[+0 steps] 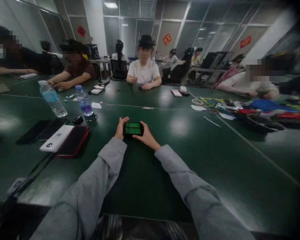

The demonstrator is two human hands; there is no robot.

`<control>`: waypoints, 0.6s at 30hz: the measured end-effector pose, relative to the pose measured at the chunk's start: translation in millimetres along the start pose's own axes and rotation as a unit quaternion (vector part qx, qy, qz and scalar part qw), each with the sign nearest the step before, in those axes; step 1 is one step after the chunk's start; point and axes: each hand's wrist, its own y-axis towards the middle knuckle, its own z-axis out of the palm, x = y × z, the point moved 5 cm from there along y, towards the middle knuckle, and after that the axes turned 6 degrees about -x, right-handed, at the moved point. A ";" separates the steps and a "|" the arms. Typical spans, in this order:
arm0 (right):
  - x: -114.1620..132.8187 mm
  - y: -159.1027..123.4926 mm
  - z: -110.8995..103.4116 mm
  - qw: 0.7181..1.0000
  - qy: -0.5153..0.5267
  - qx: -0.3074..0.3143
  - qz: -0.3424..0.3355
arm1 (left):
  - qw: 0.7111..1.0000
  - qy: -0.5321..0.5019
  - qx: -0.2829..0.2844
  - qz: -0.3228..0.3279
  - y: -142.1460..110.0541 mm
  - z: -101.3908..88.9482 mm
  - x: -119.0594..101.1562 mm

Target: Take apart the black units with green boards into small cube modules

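Between my hands is a small black rectangular case with two green strips point(133, 128), marked with fine light lines like circuit boards. Its exact kind is too small to make out. My left hand point(120, 129) grips the left end, fingers closed around that edge. On the opposite end my right hand point(148, 136) is closed, thumb along the near edge and a finger along the upper right corner. The case is close above or resting on the dark green table point(145, 173); I cannot tell which. Grey sleeves cover both forearms.
Left of me lie a red-edged phone point(73, 141), a white power bank point(57, 138) with a cable, and dark phones point(36, 131). Two water bottles point(52, 100) stand behind them. A pen point(212, 121) and a tangle of cables point(212, 102) lie right. Several people sit around the table.
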 end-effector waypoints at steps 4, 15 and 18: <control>1.0 1.1 -0.8 1.000 0.011 -0.003 -0.003 | 1.000 0.010 0.009 0.003 1.1 2.1 1.3; 1.4 3.0 -2.7 0.999 0.019 0.022 0.029 | 0.998 0.048 0.043 0.003 9.3 -4.5 11.1; -0.5 3.5 -2.4 0.999 0.018 0.026 0.023 | 0.997 0.050 0.052 0.007 12.9 -4.7 12.1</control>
